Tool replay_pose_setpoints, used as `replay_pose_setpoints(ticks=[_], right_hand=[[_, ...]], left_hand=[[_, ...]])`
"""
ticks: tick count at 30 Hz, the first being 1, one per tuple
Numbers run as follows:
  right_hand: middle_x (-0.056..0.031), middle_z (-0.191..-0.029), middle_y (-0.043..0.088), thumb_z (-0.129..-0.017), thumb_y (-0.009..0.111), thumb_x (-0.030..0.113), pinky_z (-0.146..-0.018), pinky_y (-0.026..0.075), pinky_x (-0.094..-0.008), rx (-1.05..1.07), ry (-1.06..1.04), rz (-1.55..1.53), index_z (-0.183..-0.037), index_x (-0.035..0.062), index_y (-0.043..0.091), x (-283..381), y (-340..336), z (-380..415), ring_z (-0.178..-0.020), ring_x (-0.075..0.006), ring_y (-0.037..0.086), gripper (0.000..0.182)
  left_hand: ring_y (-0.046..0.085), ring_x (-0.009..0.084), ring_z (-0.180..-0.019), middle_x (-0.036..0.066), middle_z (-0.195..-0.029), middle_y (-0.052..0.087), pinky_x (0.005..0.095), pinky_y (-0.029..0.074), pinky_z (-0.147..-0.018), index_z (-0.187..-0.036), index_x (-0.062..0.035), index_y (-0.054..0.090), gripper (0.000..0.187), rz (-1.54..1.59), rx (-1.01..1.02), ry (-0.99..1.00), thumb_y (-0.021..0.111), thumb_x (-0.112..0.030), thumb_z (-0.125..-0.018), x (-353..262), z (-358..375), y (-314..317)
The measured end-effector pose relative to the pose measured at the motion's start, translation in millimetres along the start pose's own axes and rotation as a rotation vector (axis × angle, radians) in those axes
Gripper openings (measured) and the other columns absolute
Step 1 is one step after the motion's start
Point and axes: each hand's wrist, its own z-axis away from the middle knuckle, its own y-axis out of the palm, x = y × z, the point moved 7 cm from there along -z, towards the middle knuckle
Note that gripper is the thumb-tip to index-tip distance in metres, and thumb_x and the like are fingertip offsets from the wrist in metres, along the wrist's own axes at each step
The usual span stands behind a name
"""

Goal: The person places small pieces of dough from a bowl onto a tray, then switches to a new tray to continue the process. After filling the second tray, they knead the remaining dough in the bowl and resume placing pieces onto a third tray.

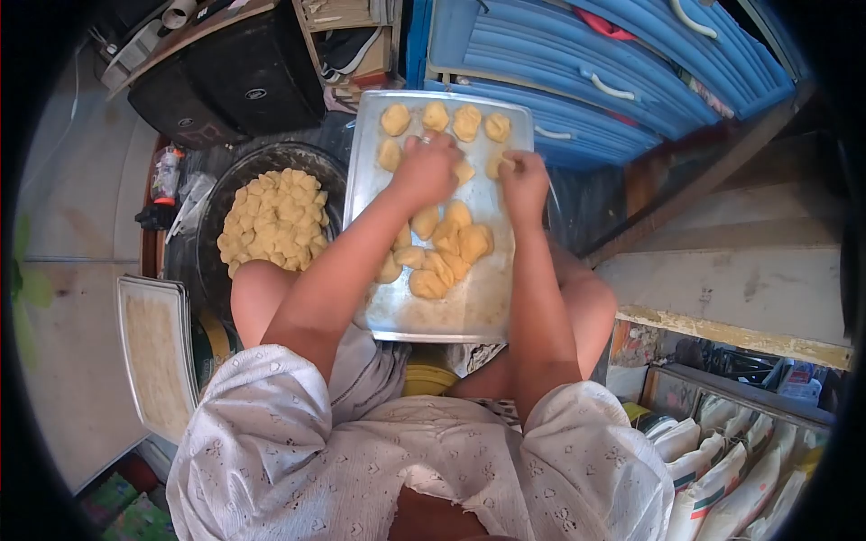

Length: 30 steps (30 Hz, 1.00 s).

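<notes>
A metal baking tray (451, 316) rests across my lap. Along its far edge lies a row of rounded dough pieces (466, 123), and a looser heap of dough pieces (451, 248) sits nearer me, some touching or overlapping. My left hand (428, 169) is bent down over the second row, its fingers closed by a dough piece (464, 171); the fingertips are partly hidden. At the tray's right side, my right hand (525, 185) pinches the edge of another dough piece (495, 163) between thumb and fingers.
Left of the tray, a dark round basin (209, 270) holds many dough pieces. Several stacked trays (158, 352) lean at lower left. Blue drawers (559, 81) and black speakers (244, 90) stand beyond. At right are a wooden ledge (722, 279) and packed bags (722, 478).
</notes>
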Motion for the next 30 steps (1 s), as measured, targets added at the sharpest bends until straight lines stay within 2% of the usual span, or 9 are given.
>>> replay_pose_setpoints(ticks=[2, 6, 9, 19, 21, 22, 24, 29, 30], right_hand=[[-0.014, -0.091, 0.061, -0.068, 0.065, 0.006, -0.072, 0.048, -0.0321, 0.011, -0.039, 0.014, -0.086, 0.0016, 0.063, -6.6, 6.1, 7.1, -0.08, -0.0288, 0.06, 0.019], [-0.0152, -0.091, 0.061, -0.069, 0.065, 0.007, -0.074, 0.048, -0.037, -0.082, -0.28, 0.086, -0.085, 0.0018, 0.064, 7.5, 5.7, 11.2, -0.082, -0.0316, 0.06, 0.017], [-0.0134, -0.091, 0.062, -0.07, 0.065, 0.007, -0.078, 0.046, -0.039, -0.017, -0.115, 0.015, -0.087, 0.0034, 0.065, 5.6, 0.6, 5.8, -0.089, -0.0314, 0.058, 0.017], [-0.0094, -0.096, 0.061, -0.073, 0.065, 0.016, -0.08, 0.043, -0.0381, 0.13, -0.263, 0.208, -0.091, 0.0072, 0.066, 37.3, 13.5, 27.2, -0.092, -0.0279, 0.056, 0.02], [-0.0077, -0.1, 0.06, -0.072, 0.067, 0.023, -0.078, 0.041, -0.0385, 0.472, -0.209, -0.081, -0.093, 0.0112, 0.066, 44.5, 52.1, 47.8, -0.09, -0.0263, 0.055, 0.024], [-0.0077, -0.1, 0.06, -0.072, 0.067, 0.023, -0.078, 0.041, -0.0385, 0.473, -0.212, -0.085, -0.093, 0.0112, 0.066, 52.8, 58.1, 54.7, -0.09, -0.0263, 0.055, 0.024], [-0.0079, -0.098, 0.06, -0.069, 0.069, 0.028, -0.079, 0.04, -0.0378, 0.672, -0.374, 0.278, -0.094, 0.0133, 0.065, 68.6, 79.5, 74.3, -0.09, -0.0257, 0.056, 0.029], [-0.0075, -0.091, 0.064, -0.07, 0.067, 0.024, -0.08, 0.039, -0.0382, 0.796, -0.172, 0.256, -0.094, 0.0134, 0.065, 71.3, 84.4, 72.2, -0.09, -0.025, 0.058, 0.027], [-0.0107, -0.088, 0.064, -0.069, 0.067, 0.021, -0.078, 0.043, -0.038, 0.62, -0.11, 0.119, -0.094, 0.0098, 0.065, 72.8, 75.4, 63.7, -0.086, -0.0281, 0.059, 0.027]], left_hand=[[0.047, 0.0249, -0.102, 0.006, -0.098, 0.056, 0.0427, 0.029, -0.085, -0.084, -0.0118, 0.065, 0.019, 0.018, 0.272, 0.124, 0.056, -0.006, -0.069, -14.2, 5.1, 15.5], [0.051, 0.0238, -0.098, 0.007, -0.091, 0.06, 0.0408, 0.029, -0.084, -0.086, -0.0127, 0.065, 0.017, -0.093, 0.236, 0.042, 0.063, -0.014, -0.069, -10.0, -2.5, 27.6], [0.052, 0.0243, -0.095, 0.006, -0.087, 0.059, 0.0395, 0.029, -0.083, -0.095, -0.0119, 0.065, 0.031, -0.125, 0.198, -0.032, 0.07, -0.027, -0.068, -10.4, -11.7, 31.4], [0.054, 0.0298, -0.097, 0.012, -0.096, 0.056, 0.0421, 0.041, -0.079, -0.099, -0.0075, 0.061, 0.033, 0.019, 0.299, -0.058, 0.065, -0.03, -0.075, 5.2, 18.7, -30.5], [0.055, 0.0314, -0.094, 0.012, -0.097, 0.056, 0.0417, 0.045, -0.076, -0.101, -0.0073, 0.06, 0.032, -0.215, 0.538, -0.148, 0.064, -0.026, -0.075, 21.3, 49.6, -35.6], [0.055, 0.0314, -0.094, 0.012, -0.097, 0.056, 0.0417, 0.045, -0.076, -0.101, -0.0073, 0.06, 0.032, -0.22, 0.537, -0.151, 0.064, -0.026, -0.075, 26.5, 63.5, -37.5], [0.058, 0.0319, -0.088, 0.014, -0.093, 0.058, 0.0406, 0.047, -0.074, -0.102, -0.0061, 0.058, 0.031, -0.047, 0.613, -0.313, 0.063, -0.02, -0.075, 42.6, 92.9, -26.6], [0.059, 0.0338, -0.082, 0.018, -0.087, 0.061, 0.0405, 0.047, -0.071, -0.101, -0.0058, 0.058, 0.027, 0.17, 0.473, -0.367, 0.058, -0.013, -0.075, 53.9, 94.7, -27.2], [0.061, 0.0319, -0.075, 0.018, -0.082, 0.062, 0.0394, 0.047, -0.066, -0.105, -0.0056, 0.058, 0.031, 0.154, 0.353, -0.33, 0.059, -0.013, -0.075, 62.2, 90.9, -25.9]])
